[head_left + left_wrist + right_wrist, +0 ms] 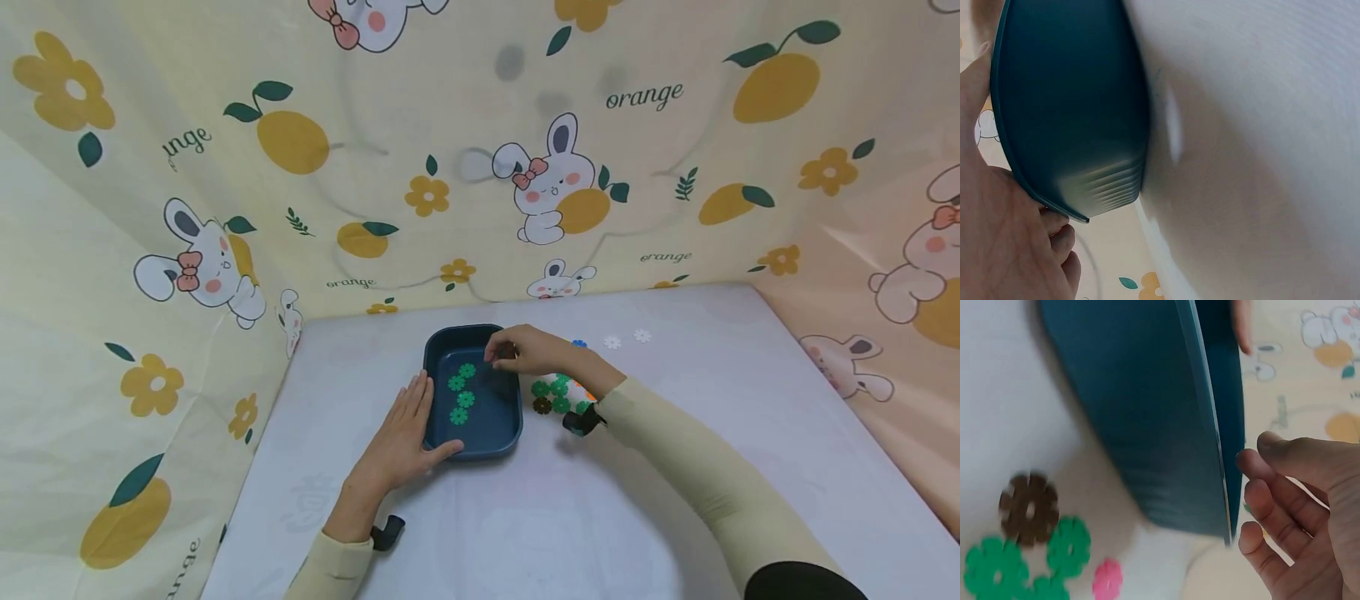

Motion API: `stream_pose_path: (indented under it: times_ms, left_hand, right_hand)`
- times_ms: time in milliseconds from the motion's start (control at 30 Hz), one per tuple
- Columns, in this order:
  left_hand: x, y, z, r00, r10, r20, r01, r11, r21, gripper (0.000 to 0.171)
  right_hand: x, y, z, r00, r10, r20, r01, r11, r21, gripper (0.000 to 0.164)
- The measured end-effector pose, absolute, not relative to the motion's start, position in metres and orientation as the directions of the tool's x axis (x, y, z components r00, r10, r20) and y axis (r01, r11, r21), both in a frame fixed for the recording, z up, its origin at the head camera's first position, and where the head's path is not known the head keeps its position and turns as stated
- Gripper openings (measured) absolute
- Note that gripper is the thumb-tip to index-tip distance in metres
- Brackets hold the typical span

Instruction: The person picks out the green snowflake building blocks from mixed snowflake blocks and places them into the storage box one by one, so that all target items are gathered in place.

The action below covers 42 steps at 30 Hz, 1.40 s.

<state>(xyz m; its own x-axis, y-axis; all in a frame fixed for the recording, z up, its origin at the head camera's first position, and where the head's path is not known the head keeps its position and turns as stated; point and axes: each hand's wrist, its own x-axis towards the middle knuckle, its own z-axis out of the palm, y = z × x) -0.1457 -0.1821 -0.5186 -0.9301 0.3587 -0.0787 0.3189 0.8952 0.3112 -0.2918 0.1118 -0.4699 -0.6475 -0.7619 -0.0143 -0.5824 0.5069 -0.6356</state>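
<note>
A dark blue rectangular tray [491, 433] sits on the white table, with several green flower-shaped plastic discs [459, 415] in a rough column on its floor. My left hand [401, 442] rests against the tray's left side, fingers straight along the wall and thumb on the near rim. Above the right part of the tray hovers my right hand [528, 350], fingers loosely bent. In the right wrist view, its thumb and fingertips stand slightly apart beside the tray wall [1141, 425], and I see nothing between them.
Right of the tray lies a group of green discs [560, 405] with a brown disc [542, 406], partly hidden by the right forearm. A pink disc [1107, 579] shows in the right wrist view. White discs [642, 336] lie farther back. Patterned cloth [450, 125] hangs behind the table.
</note>
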Motion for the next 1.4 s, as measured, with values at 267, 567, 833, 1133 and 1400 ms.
stream_pose_path:
  times_ms: [267,567,833,1133,1400]
  left_hand:
    - [-0.145,-0.181,-0.518,-0.936,0.343,-0.076,0.302,0.898,0.320,0.122]
    - [-0.145,-0.180,-0.519,-0.936,0.349,-0.034,0.321,0.892,0.320,0.122]
    - [-0.144,-0.180,-0.518,-0.933,0.357,-0.038,0.326,0.887,0.325,0.122]
    - [-0.143,-0.181,-0.518,-0.932,0.359,-0.039,0.328,0.886,0.328,0.121]
    - [-0.144,-0.180,-0.518,-0.932,0.360,-0.045,0.327,0.887,0.326,0.121]
  right_hand:
    - [-0.299,0.157,-0.476,-0.707,-0.707,-0.006,-0.532,0.536,-0.656,0.012]
    - [-0.297,0.202,-0.484,-0.783,-0.622,-0.027,-0.456,0.603,-0.654,0.016]
    - [-0.295,0.234,-0.500,-0.851,-0.523,-0.046,-0.376,0.668,-0.642,0.015]
    - [-0.295,0.257,-0.522,-0.903,-0.414,-0.114,-0.246,0.717,-0.653,0.021]
    - [-0.295,0.263,-0.536,-0.937,-0.316,-0.148,-0.149,0.746,-0.649,0.028]
